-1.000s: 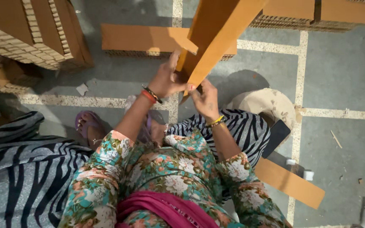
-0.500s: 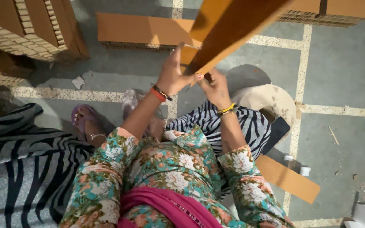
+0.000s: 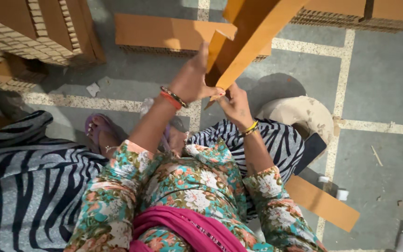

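Gripping the cardboard strip's (image 3: 253, 35) lower edge, left hand (image 3: 191, 81) and right hand (image 3: 235, 103) stay closed above open floor (image 3: 378, 84).

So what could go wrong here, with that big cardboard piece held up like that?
The cardboard piece is gripped only at its lower end by the left hand and right hand, so it might tip or slip. Its edges run close to the fingers, so a paper-type cut seems possible. The bare foot in a sandal sits just below, where a dropped piece could land, and loose scraps lie on the floor.
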